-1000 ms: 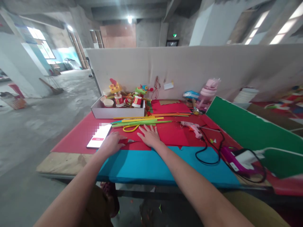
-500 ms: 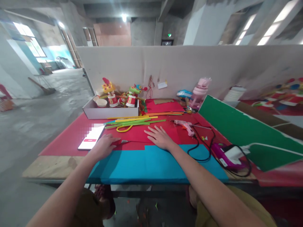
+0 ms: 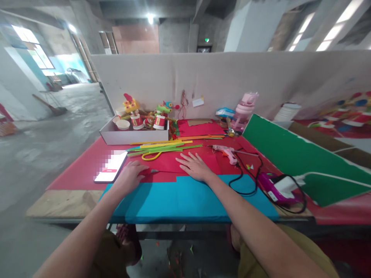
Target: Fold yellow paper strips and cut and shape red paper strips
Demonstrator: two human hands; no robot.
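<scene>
The right hand [image 3: 193, 166] lies over a smooth red paper sheet [image 3: 168, 164], palm down, its fingers spread apart and pinching nothing. The left hand [image 3: 131, 175] rests to the left of that, its fingers stretched toward a slim object with a pointed grey tip [image 3: 154, 170]. Whether they pinch that object cannot be told, since the hand and the red behind it hide its body. The tip lies between the two hands, close to a thin dark line along the red paper, which looks like an edge.

For steady work here, the spread right palm seems the best anchor: even pressure through the whole hand should keep the thin paper from sliding or buckling. If the grey tip is sharp, the fingers of both hands are best kept off its line.

Just beyond the hands lie flat green strips [image 3: 166, 149] and a bent yellow loop [image 3: 149, 159], near enough that a wide sweep might catch them. A bright-screened phone [image 3: 111, 170] sits just left of the left hand, and a pink glue gun [image 3: 229, 155] lies to the right. Blue sheeting [image 3: 174, 202] covers the near part of the surface [image 3: 66, 204].
</scene>
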